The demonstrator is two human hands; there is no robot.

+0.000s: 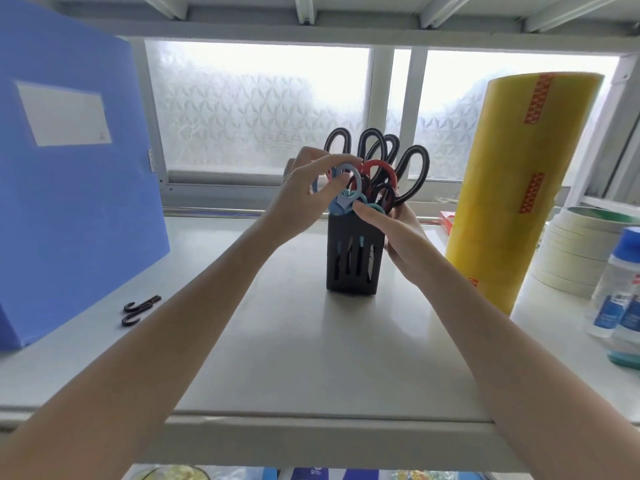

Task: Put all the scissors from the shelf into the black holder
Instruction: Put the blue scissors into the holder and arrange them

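A black slotted holder (353, 258) stands upright in the middle of the grey shelf (298, 358). Several scissors stand in it, handles up: black-handled ones (412, 168) at the back, a red-handled pair (379, 168) in the middle, teal ones low at the front. My left hand (304, 195) pinches the light blue handle loops of a pair of scissors (349, 181) at the holder's top left, its blades down inside. My right hand (401, 237) grips the holder's right side, fingers touching the rim beside the teal handles.
A blue folder (69, 161) leans at the left. Two small black hooks (138, 310) lie near it. On the right stand a tall yellow film roll (519, 188), stacked tape rolls (578, 251) and glue bottles (620, 285). Frosted windows close the back.
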